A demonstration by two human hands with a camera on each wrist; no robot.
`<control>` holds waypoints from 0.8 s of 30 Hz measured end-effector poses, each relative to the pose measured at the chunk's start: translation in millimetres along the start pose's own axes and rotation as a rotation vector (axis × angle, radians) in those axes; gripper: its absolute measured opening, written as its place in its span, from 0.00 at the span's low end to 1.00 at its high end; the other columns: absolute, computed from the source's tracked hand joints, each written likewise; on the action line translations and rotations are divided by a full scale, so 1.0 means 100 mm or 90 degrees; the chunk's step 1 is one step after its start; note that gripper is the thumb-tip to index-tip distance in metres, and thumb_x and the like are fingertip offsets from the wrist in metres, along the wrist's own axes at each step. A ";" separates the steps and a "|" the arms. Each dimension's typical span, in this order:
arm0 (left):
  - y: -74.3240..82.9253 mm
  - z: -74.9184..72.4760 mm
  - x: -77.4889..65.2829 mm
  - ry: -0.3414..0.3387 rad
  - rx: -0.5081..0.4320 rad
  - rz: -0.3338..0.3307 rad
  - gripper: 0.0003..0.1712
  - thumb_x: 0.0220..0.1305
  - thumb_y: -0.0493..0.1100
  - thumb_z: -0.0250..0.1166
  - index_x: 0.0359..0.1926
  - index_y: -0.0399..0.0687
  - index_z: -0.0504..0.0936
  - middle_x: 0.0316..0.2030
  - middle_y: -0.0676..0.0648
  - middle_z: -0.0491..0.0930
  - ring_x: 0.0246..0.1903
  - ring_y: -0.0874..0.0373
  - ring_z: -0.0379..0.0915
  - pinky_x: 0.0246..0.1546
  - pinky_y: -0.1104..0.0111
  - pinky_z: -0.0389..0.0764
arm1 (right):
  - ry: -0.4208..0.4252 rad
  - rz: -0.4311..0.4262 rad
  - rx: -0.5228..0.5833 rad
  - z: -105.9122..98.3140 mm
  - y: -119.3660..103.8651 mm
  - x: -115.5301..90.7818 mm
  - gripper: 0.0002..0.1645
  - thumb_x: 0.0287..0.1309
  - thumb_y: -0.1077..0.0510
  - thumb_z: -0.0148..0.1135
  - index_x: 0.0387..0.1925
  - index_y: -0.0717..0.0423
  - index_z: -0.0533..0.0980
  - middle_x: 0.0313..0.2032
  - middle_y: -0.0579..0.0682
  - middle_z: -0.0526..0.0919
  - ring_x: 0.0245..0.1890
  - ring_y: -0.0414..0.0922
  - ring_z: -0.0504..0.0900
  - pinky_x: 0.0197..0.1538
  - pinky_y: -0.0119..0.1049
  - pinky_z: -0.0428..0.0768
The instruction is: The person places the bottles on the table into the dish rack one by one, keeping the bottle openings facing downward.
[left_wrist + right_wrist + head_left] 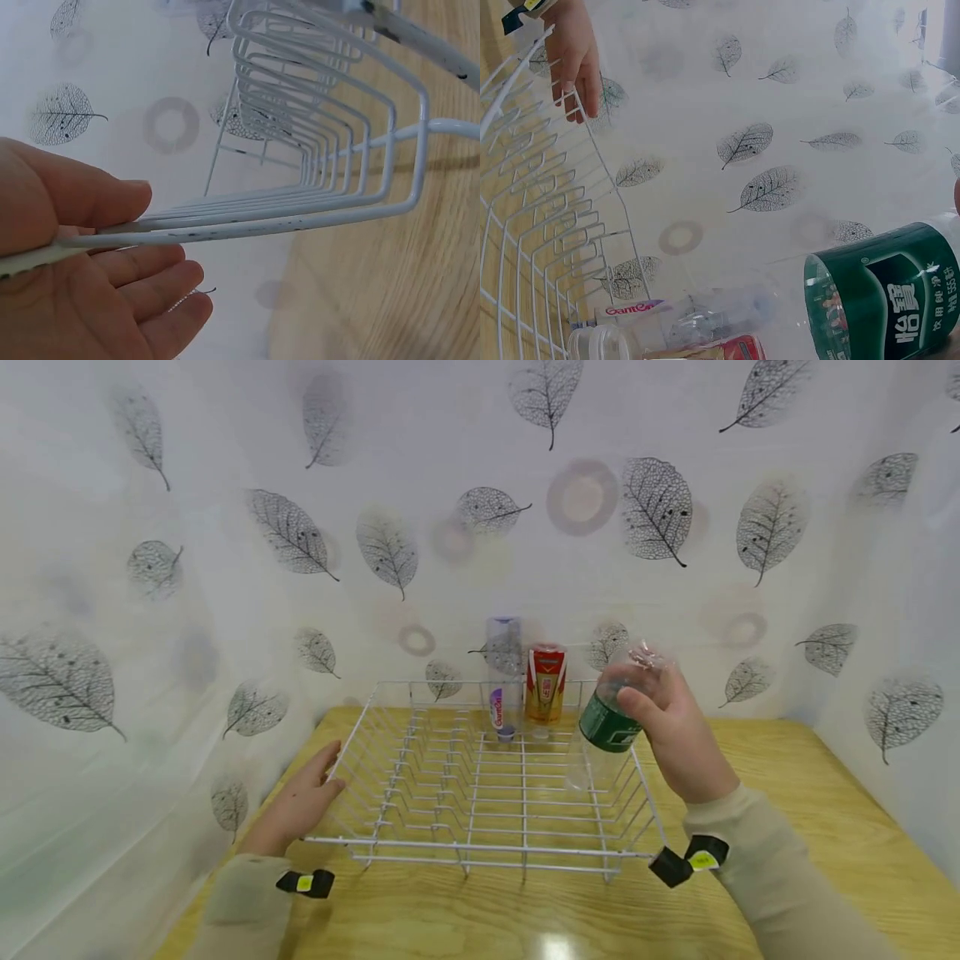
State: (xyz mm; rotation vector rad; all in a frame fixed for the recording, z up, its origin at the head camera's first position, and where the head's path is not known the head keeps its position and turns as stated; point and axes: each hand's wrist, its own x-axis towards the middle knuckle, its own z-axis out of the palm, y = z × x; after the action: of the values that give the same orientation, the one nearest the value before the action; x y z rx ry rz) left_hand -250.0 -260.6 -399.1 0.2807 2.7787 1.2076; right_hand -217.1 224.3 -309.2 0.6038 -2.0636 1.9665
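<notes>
My right hand grips a clear plastic bottle with a green label near its base. The bottle is tilted neck-down over the right part of a white wire dish rack; its neck shows in the right wrist view. My left hand is at the rack's left rim. In the left wrist view the rim wire passes between the thumb and the loosely extended fingers. At the rack's back stand a clear Ganten bottle, cap down, and a red and gold drink container.
The rack stands on a light wood table, with rows of wire dividers in its left half. A white leaf-print curtain hangs close behind the rack and along both sides.
</notes>
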 end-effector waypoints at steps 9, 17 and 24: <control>-0.07 0.01 0.00 -0.001 -0.091 0.031 0.35 0.80 0.36 0.44 0.81 0.38 0.41 0.75 0.30 0.53 0.73 0.33 0.48 0.70 0.38 0.52 | 0.005 0.041 -0.075 -0.06 0.01 0.32 0.36 0.76 0.48 0.55 0.74 0.52 0.50 0.67 0.58 0.65 0.65 0.50 0.69 0.69 0.54 0.61; -0.10 0.04 -0.01 -0.026 -0.221 0.040 0.35 0.81 0.35 0.42 0.81 0.40 0.38 0.76 0.32 0.51 0.75 0.37 0.45 0.72 0.42 0.50 | 0.025 0.098 -0.096 -0.14 0.23 0.69 0.48 0.72 0.47 0.60 0.79 0.52 0.44 0.71 0.59 0.60 0.73 0.54 0.59 0.70 0.57 0.61; -0.14 0.05 0.00 -0.017 -0.216 0.036 0.35 0.81 0.35 0.42 0.81 0.40 0.39 0.76 0.33 0.52 0.75 0.38 0.48 0.72 0.44 0.53 | 0.047 0.170 -0.136 -0.19 0.51 0.96 0.54 0.71 0.44 0.60 0.81 0.50 0.38 0.76 0.60 0.54 0.75 0.57 0.55 0.71 0.60 0.60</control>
State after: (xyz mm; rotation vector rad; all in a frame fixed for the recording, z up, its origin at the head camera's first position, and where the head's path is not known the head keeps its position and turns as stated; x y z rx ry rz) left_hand -250.9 -266.2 -413.0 0.3413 2.4990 1.6442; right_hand -326.9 230.9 -311.9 0.2178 -2.3682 1.8283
